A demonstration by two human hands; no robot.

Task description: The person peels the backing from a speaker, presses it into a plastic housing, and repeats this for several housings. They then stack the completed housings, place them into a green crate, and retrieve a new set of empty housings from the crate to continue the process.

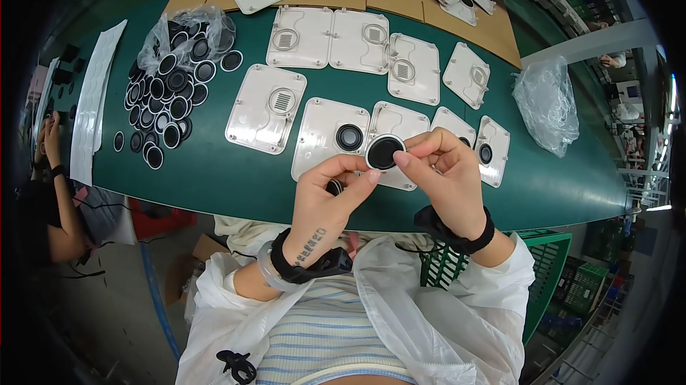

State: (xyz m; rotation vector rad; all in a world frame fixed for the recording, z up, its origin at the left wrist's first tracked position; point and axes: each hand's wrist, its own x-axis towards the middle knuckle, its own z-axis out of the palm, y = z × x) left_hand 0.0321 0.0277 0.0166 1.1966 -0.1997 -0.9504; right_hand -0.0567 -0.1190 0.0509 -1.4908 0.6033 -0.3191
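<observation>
Between both hands, over the white plastic panels, is a round black disc with a white rim (384,153). My right hand (455,179) pinches its right edge between thumb and fingers. Fingers of my left hand (320,203) are closed at its lower left edge. Part of a second black disc (334,186) shows in the curl of the left fingers. Behind the hands lies a white panel (315,141) with a black disc (349,137) in its round opening. Another white panel (400,118) is partly hidden by the held disc.
A heap of black discs (176,82) spills from a clear plastic bag on the left. More white panels (266,110) lie on the green table (214,188); others are stacked on cardboard (371,1) behind. A crumpled plastic bag (547,105) sits right. A co-worker's hand (51,138) shows far left.
</observation>
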